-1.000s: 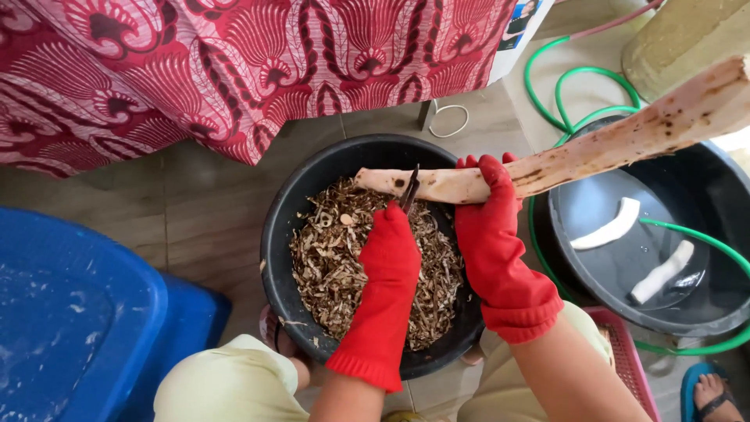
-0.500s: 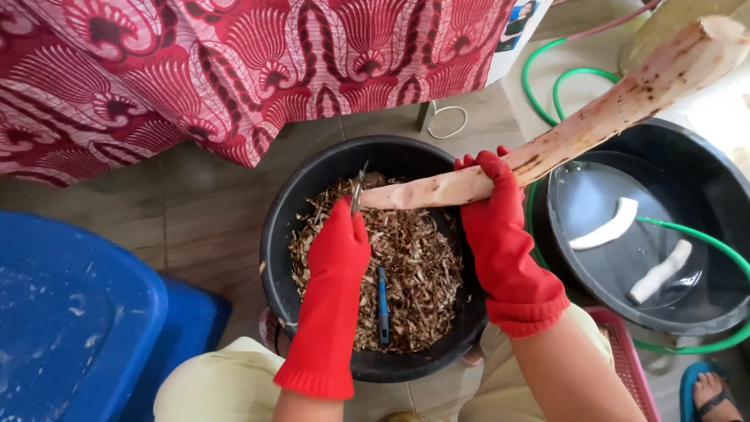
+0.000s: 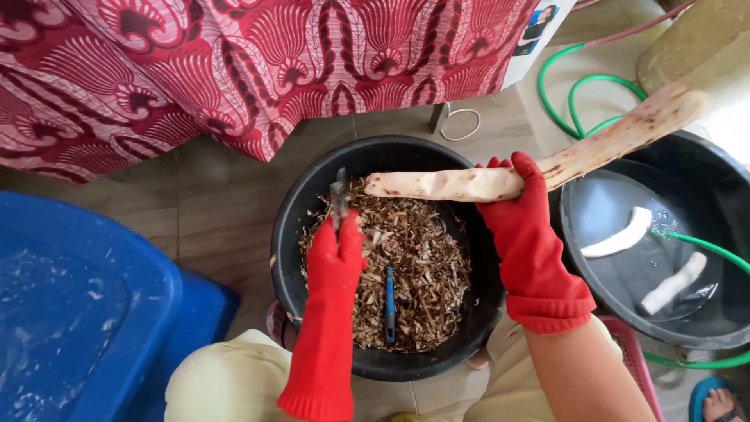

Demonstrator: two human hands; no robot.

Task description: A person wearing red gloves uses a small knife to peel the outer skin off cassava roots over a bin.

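Note:
Both my hands wear red rubber gloves. My right hand (image 3: 522, 219) grips a long, partly peeled cassava root (image 3: 539, 166) and holds it slanted over a black bucket (image 3: 289, 234) filled with brown peelings (image 3: 414, 266). My left hand (image 3: 336, 250) is shut on a peeler (image 3: 341, 195) over the left side of the bucket, apart from the root's pale end. A blue-handled tool (image 3: 389, 303) lies on the peelings.
A second black basin (image 3: 703, 328) at right holds water, two peeled white roots (image 3: 621, 234) and a green hose (image 3: 594, 82). A blue plastic tub (image 3: 78, 312) stands at left. Red patterned cloth (image 3: 234, 70) hangs at the top. A pink basket (image 3: 629, 359) sits by my knee.
My left hand has pulled the peeler off the root, left and down over the bucket. The root's far end dropped slightly. The blue-handled tool now shows on the peelings.

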